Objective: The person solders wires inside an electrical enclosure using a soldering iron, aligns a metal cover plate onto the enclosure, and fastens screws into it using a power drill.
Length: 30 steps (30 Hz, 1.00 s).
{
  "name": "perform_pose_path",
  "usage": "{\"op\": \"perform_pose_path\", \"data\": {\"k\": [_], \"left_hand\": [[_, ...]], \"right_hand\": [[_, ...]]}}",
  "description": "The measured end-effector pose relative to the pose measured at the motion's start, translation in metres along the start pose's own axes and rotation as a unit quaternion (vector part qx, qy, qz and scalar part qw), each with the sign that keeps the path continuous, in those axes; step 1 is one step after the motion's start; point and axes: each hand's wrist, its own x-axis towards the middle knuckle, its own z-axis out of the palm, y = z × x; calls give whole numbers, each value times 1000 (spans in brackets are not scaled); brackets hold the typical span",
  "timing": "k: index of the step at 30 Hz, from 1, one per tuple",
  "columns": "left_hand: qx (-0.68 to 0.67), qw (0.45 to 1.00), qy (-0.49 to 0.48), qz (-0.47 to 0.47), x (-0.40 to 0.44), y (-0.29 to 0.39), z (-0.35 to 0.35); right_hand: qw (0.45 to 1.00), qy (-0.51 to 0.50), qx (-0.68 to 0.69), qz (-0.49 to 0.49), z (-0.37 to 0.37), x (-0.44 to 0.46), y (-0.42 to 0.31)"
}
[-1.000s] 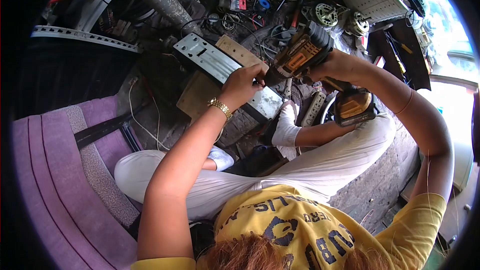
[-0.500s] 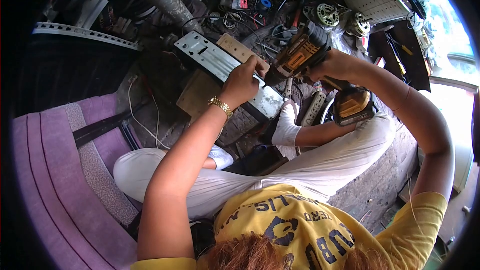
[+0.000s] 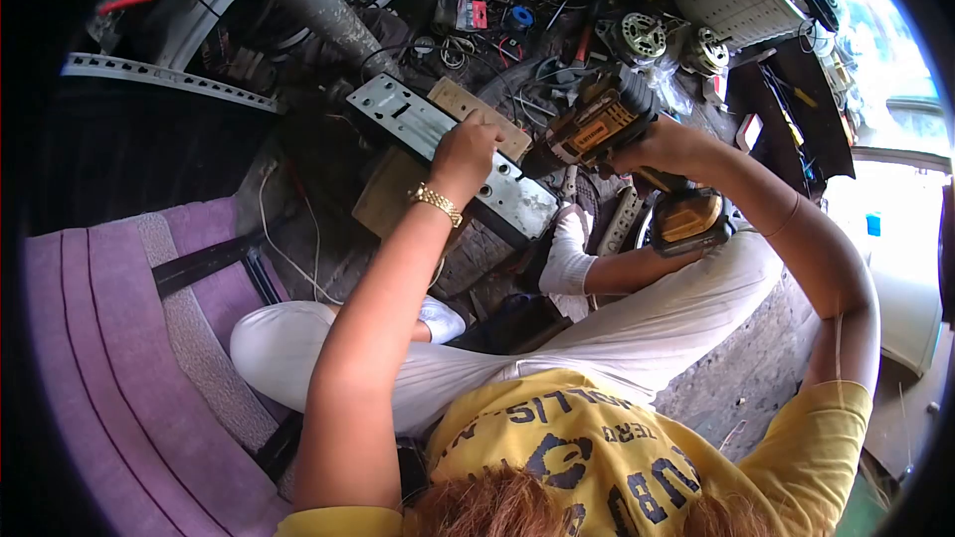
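Note:
A long silver metal case with holes in its top lies slanted in front of me. My left hand rests across the middle of the case, its fingers curled toward the far edge. A gold watch circles that wrist. In my right hand is a black and yellow cordless drill, gripped by the handle. The drill's nose points at the top of the case near its right end. Whether the tip touches the metal I cannot tell.
A brown board lies behind the case. A power strip is beside my foot. Metal motor parts, cables and tools crowd the far side. A purple padded seat stands at left, and a white perforated basket at far right.
My left hand has drawn back up and left along the case, away from the drill's nose, uncovering holes in the top. The drill has shifted slightly left.

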Motion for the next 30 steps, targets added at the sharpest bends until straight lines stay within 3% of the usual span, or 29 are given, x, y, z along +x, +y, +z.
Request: {"op": "perform_pose_path", "data": {"k": [4, 7, 8, 9, 11, 16, 22, 25, 30], "left_hand": [[47, 996, 6, 77, 2, -10, -5], [-104, 991, 58, 57, 8, -5, -18], [-172, 984, 47, -3, 11, -3, -21], [-310, 948, 45, -60, 16, -13, -16], [-561, 809, 40, -169, 26, -29, -14], [-716, 663, 78, -206, 29, -31, -13], [-548, 795, -13, -261, 30, 5, -29], [-472, 854, -73, -206, 32, -11, -21], [-528, 830, -91, -156, 27, -16, -22]], "right_hand": [[994, 13, 81, -72, -5, 3, 40], [982, 33, 179, -40, -10, -6, 52], [980, 54, 190, -32, -10, -8, 57], [977, 57, 206, -26, -11, -10, 59], [969, 62, 237, -13, -10, -13, 60], [960, 83, 267, -25, -2, -24, 57], [958, 80, 273, -30, 7, -26, 61], [961, 82, 265, -19, 8, -24, 68], [962, 83, 259, -6, 11, -22, 72]]}}
